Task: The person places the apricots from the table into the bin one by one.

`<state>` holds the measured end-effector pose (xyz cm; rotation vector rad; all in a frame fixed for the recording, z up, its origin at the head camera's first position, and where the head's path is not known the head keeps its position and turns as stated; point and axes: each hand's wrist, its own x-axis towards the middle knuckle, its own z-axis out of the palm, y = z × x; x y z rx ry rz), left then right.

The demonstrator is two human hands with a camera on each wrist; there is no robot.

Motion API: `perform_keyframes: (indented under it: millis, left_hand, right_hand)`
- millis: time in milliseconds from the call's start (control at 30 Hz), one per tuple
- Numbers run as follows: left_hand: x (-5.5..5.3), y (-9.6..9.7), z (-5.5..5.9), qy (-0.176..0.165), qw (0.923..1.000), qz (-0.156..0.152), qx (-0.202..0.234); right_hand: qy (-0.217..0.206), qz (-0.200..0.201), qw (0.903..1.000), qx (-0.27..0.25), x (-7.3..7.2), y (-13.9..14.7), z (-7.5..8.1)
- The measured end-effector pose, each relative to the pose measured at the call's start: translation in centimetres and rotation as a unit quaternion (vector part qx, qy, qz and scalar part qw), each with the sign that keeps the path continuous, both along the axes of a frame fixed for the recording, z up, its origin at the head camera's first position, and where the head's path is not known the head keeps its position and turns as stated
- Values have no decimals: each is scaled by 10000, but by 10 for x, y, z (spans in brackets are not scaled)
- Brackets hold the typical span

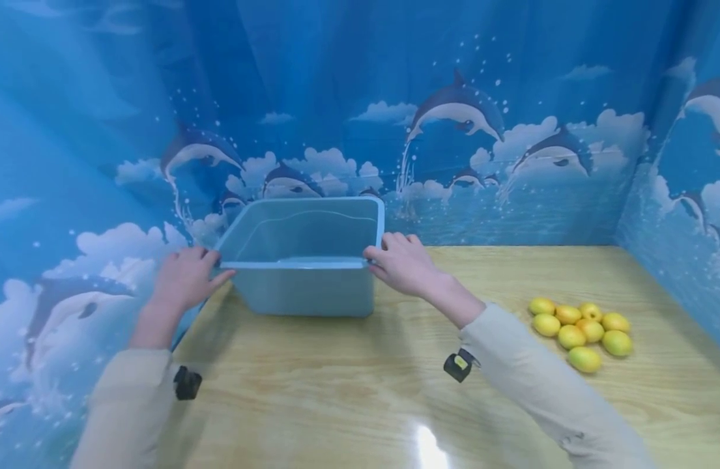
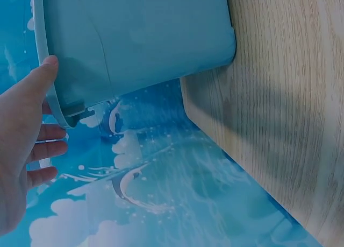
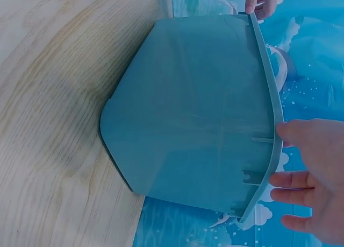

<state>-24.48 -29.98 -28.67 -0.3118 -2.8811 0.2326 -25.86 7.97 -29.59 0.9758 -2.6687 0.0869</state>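
Note:
A light blue plastic bin (image 1: pixel 313 290) stands on the wooden table near its back left corner, its open top facing up. At the bin's near left corner my left hand (image 1: pixel 186 277) grips the rim, thumb in front and fingers around the outer side. My right hand (image 1: pixel 403 264) holds the rim at the near right corner. In the left wrist view the left thumb lies on the rim (image 2: pixel 40 37). The right wrist view shows the right hand (image 3: pixel 317 177) with thumb and fingers on either side of the rim.
Several yellow-orange fruits (image 1: pixel 582 329) lie in a cluster on the right side of the table (image 1: pixel 313 397). A blue curtain (image 1: pixel 336 98) printed with dolphins hangs behind and along both sides. The table's left edge runs close to the bin.

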Motion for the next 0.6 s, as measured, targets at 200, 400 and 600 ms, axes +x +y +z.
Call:
perform_keyframes:
  millis: [200, 400, 600]
  left_hand:
    - [-1, 9, -3, 174, 9997, -161, 106]
    - [-2, 19, -3, 223, 9995, -188, 126]
    - [-3, 32, -4, 200, 9995, -240, 107]
  right_hand:
    - [120, 42, 9999, -48, 3, 13, 0]
    - [72, -46, 10000, -29, 5, 23, 2]
    - [-1, -114, 9999, 11, 8, 36, 3]
